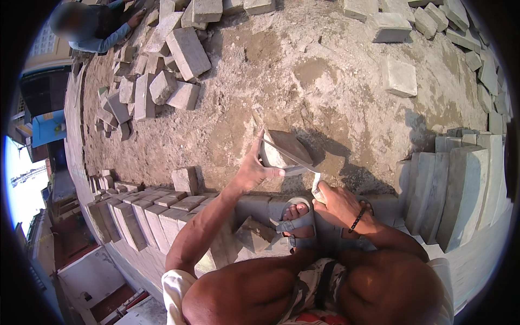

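My left hand (254,169) grips a pale concrete block (274,156) just above the sandy ground, thumb along its near side and fingers at its left end. In my right hand (338,203) is the white handle of a thin-bladed tool (288,150), probably a trowel. Its blade lies slantwise across the block's top, seen nearly edge-on, so its full shape cannot be made out. Both hands are in front of my sandalled feet (297,216).
Loose concrete blocks (187,54) lie heaped at the far left, more at the far right. A row of upright blocks (157,219) runs along the left near side. Larger slabs (457,189) stand at right. Another person (95,30) crouches at the far left.
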Tool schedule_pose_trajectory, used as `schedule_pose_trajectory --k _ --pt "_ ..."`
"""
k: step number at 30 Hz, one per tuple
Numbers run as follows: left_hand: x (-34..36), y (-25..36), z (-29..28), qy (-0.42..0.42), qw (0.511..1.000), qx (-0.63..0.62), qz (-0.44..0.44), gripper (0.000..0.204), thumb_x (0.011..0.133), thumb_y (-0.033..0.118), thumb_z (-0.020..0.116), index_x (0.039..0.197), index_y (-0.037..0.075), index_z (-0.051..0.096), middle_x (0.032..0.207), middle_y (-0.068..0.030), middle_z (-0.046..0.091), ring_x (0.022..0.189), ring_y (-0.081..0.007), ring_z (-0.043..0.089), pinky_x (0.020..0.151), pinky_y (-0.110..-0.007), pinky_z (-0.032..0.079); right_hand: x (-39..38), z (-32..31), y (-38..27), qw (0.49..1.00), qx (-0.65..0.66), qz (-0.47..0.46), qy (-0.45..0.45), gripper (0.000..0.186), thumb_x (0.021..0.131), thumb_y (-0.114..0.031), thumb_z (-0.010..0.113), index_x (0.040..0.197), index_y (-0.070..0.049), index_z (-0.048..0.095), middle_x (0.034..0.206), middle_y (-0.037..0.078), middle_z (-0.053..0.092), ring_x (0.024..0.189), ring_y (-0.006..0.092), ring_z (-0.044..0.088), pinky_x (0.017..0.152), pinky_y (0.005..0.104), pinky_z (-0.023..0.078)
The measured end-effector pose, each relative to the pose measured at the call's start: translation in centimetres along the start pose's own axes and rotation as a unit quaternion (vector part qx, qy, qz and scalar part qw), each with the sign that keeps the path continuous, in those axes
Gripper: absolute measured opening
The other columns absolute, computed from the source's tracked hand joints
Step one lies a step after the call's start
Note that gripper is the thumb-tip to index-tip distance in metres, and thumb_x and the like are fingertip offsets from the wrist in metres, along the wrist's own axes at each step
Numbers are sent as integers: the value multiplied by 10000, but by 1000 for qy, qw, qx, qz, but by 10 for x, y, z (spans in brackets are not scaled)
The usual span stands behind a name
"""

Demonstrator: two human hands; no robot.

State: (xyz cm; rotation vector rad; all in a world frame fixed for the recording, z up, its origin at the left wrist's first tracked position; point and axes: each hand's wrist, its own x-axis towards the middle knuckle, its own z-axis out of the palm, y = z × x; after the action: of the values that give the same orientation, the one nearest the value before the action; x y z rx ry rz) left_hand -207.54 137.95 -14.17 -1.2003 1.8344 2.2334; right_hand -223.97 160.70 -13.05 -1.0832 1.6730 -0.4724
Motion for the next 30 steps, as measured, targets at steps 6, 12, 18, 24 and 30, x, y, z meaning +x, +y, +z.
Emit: schedule_pose_trajectory --k 6,12,18,24,30 --pt "-16 10 26 54 987 -141 -61 1080 745 190 890 1549 49 181 1487 -143 388 1335 -278 449 1127 -422 371 21 4 28 994 17 109 10 378 882 -261 600 1127 10 506 901 332 659 906 523 631 811 583 495" --pt "-18 1 47 214 949 -188 -135 947 821 369 831 1504 67 248 1390 -130 472 1245 -281 522 1028 -476 452 11 6 9 991 48 122 -9 392 886 -253 583 1148 12 463 881 345 659 887 546 632 840 612 479" --pt "34 1 32 334 936 -82 -77 733 810 375 820 1290 0 412 1175 -150 578 976 -231 619 790 -444 542 4 13 10 995 25 97 10 370 883 -236 578 1130 17 467 870 331 664 844 531 644 771 594 509" --pt "58 -9 -10 346 935 45 -63 452 789 186 783 1077 -65 541 953 -129 632 822 -195 621 749 -358 522 -8 20 10 995 -36 94 -5 370 875 -239 589 1125 10 479 850 300 668 815 516 648 744 582 518" --pt "17 3 3 239 944 226 19 567 752 184 798 1142 -72 477 981 -154 631 892 -213 622 813 -361 519 -38 4 28 985 45 129 101 354 880 -249 605 1136 -25 506 883 261 683 855 500 643 775 578 497"
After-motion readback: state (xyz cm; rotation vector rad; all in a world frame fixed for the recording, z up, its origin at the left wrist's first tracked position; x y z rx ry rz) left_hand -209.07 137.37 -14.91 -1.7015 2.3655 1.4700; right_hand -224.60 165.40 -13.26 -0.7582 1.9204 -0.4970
